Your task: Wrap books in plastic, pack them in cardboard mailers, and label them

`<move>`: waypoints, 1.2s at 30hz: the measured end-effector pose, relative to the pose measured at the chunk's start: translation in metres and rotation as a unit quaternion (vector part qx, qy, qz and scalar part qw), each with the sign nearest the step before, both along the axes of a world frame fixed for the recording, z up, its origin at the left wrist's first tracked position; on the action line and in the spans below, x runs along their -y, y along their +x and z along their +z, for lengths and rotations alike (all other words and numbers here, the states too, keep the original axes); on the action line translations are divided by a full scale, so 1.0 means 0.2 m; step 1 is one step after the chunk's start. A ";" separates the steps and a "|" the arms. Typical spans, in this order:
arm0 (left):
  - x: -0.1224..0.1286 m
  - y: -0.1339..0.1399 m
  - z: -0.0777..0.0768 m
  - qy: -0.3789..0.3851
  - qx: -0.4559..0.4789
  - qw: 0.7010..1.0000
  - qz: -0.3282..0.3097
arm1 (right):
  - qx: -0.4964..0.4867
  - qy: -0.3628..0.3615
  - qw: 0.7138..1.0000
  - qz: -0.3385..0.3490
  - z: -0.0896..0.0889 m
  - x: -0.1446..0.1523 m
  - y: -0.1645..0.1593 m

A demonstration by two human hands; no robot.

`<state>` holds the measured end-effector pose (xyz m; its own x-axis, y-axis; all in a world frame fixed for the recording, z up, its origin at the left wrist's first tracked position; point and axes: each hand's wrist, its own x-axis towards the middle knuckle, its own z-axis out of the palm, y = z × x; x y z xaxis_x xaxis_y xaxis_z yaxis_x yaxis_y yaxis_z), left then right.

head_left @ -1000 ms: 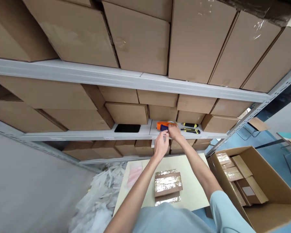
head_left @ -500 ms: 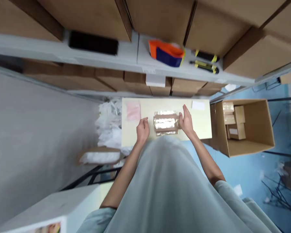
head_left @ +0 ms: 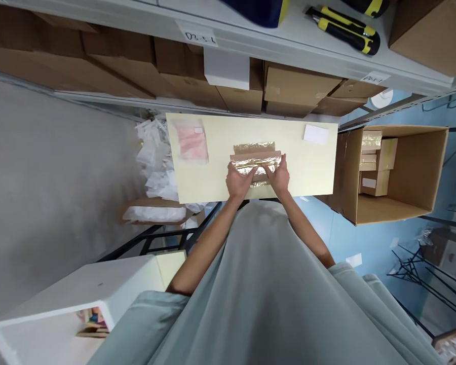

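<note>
A small cardboard box with shiny clear tape over it lies on the pale yellow table. At its left end my left hand grips it, thumb on the near face. My right hand holds the right end the same way, both thumbs pointing inward. The fingers behind the box are partly hidden. To the left on the table is a pink item in a clear plastic bag. A white paper slip lies near the table's far right corner.
A large open carton with several small taped boxes stands right of the table. Clear plastic bags pile up at the left. Above the far edge runs a shelf with cartons and yellow-black utility knives.
Both hands have moved inward from beside the box and closed on its ends. The camera view has shifted, so the shelf sits higher in the picture.
</note>
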<state>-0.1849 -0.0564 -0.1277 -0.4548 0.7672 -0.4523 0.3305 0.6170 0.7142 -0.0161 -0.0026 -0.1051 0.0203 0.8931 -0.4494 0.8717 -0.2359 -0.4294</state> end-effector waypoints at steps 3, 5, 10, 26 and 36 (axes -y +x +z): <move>-0.01 -0.03 -0.06 -0.011 -0.024 0.999 0.019 | -0.053 -0.049 0.997 0.018 -0.01 -0.03 0.08; 0.00 -0.08 -0.07 0.003 -0.002 1.000 -0.007 | -0.094 -0.048 0.994 0.022 -0.01 -0.04 0.13; 0.03 -0.20 0.00 0.064 0.089 0.994 -0.028 | -0.098 -0.042 0.994 -0.002 0.05 -0.03 0.17; 0.21 -0.27 0.04 0.045 0.132 0.990 -0.023 | -0.158 0.001 0.987 -0.021 0.21 0.18 0.27; -0.04 -0.34 -0.07 0.022 0.140 0.990 0.014 | -0.168 -0.034 0.983 -0.062 0.07 -0.05 0.24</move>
<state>-0.2534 -0.0483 -0.1410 -0.3375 0.7779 -0.5301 0.0996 0.5895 0.8016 0.0326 0.0074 -0.0919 -0.0324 0.8609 -0.5078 0.6460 -0.3696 -0.6679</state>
